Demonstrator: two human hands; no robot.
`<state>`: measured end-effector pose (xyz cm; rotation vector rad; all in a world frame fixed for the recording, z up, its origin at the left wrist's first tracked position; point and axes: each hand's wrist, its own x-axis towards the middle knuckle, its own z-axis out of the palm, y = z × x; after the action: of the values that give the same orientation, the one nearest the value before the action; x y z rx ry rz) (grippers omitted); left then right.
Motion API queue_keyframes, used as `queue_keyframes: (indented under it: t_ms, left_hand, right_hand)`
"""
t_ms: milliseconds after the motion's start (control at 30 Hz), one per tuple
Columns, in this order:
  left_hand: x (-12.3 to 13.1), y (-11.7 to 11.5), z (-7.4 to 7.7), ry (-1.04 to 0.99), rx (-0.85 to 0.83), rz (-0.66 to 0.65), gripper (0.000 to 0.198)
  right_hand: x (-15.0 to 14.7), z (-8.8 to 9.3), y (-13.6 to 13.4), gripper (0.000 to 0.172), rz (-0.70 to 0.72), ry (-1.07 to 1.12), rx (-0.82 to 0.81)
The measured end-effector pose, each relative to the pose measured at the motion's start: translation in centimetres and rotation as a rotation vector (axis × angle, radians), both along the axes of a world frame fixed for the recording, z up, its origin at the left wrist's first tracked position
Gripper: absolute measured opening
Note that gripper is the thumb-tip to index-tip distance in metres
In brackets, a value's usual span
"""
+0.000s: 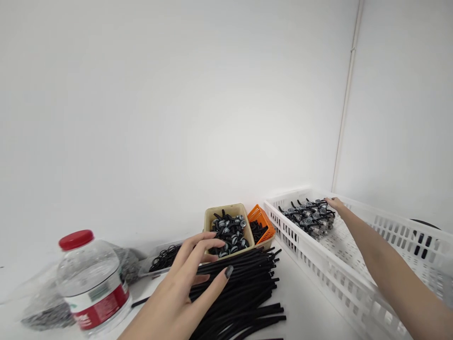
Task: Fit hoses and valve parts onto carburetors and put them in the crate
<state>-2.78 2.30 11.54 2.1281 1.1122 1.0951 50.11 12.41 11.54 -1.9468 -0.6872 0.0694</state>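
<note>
My left hand is open, fingers spread and slightly curled, above a bundle of thin black tubes. Just beyond its fingertips stands a cream bin of small black and grey parts with round silvery ends. My right hand reaches far into a white slotted crate. It is at the edge of a cluster of grey round-faced parts with black tube ends. Its fingers are small and partly hidden, so whether they grip one of these parts is unclear.
An orange basket with short black pieces stands beside the cream bin. Black rings lie in a clear tray at left. A red-capped plastic bottle stands at front left, with clear bags of small parts behind it. White walls rise behind.
</note>
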Motion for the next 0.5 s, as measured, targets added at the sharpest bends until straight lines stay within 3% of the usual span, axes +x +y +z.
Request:
queue_keyframes:
  t_ms: [133, 233, 367, 500]
  left_hand:
    - [-0.1, -0.7, 0.6, 0.013, -0.032, -0.039, 0.04]
    - [-0.2, -1.5, 1.5, 0.046, -0.044, -0.062, 0.037]
    - [-0.4, -2.1, 2.8, 0.083, -0.038, -0.048, 0.031]
    - [-0.6, -2.5, 4.1, 0.112, -0.022, 0.017, 0.022]
  right_hand:
    - [-2.8, 3.4, 1.5, 0.022, -0.006, -0.069, 0.114]
    - [-7.7, 6.4, 4.1, 0.017, 0.135, -0.154, 0.284]
    - [-18.0, 10.3, 7.3, 0.006, 0.499, -0.198, 0.454]
    - [-29.7, 12.9, 6.2, 0.026, 1.028, -0.211, 0.504]
